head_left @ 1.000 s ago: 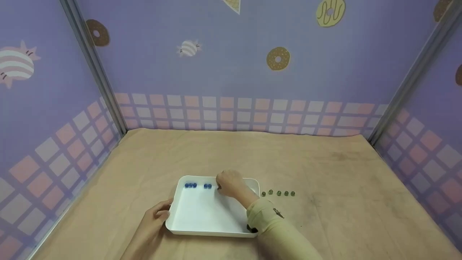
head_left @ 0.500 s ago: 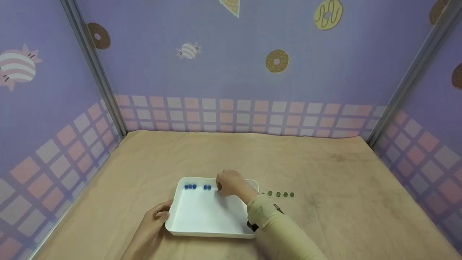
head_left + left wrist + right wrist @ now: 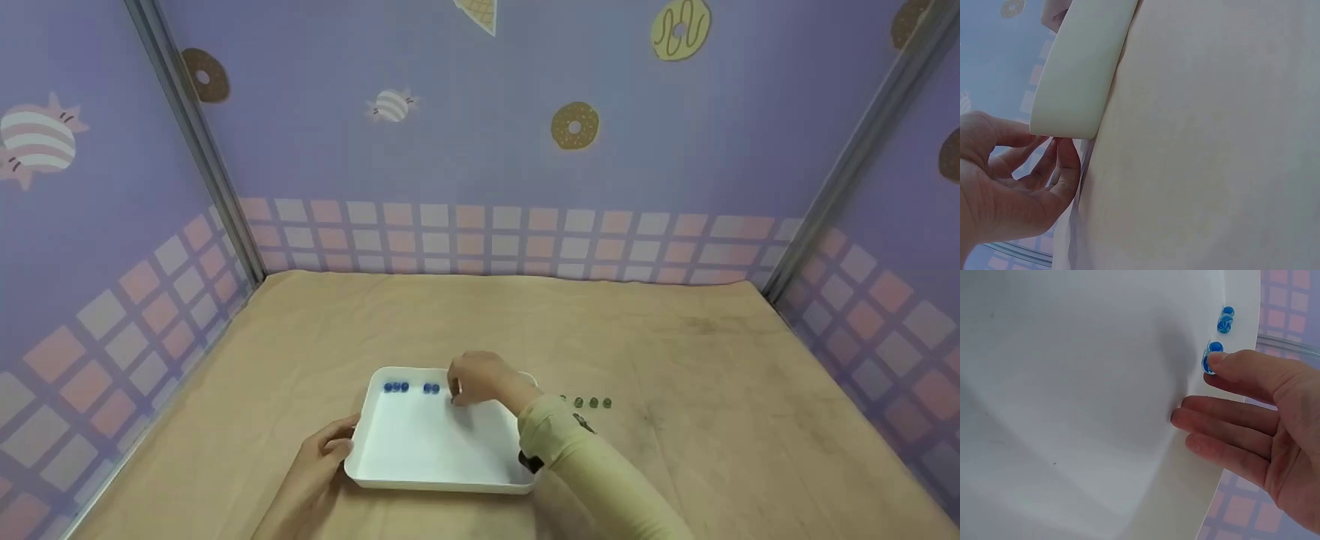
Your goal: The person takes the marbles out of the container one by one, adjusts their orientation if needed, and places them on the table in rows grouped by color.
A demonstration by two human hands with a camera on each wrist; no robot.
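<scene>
Your right hand (image 3: 478, 379), thumb and forefinger pinching a blue marble (image 3: 1207, 364), other fingers extended, your left hand (image 3: 1016, 194), fingers bent, gripping the white tray (image 3: 420, 446)

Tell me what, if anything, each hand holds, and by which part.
The left hand holds the white tray by its left side. The right hand overlaps a blue marble in its wrist view; whether it grips that marble cannot be told.

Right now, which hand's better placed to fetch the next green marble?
Right, probably. The green marbles lie right of the white tray, closer to the right hand; the left hand holds the tray's left edge.
</scene>
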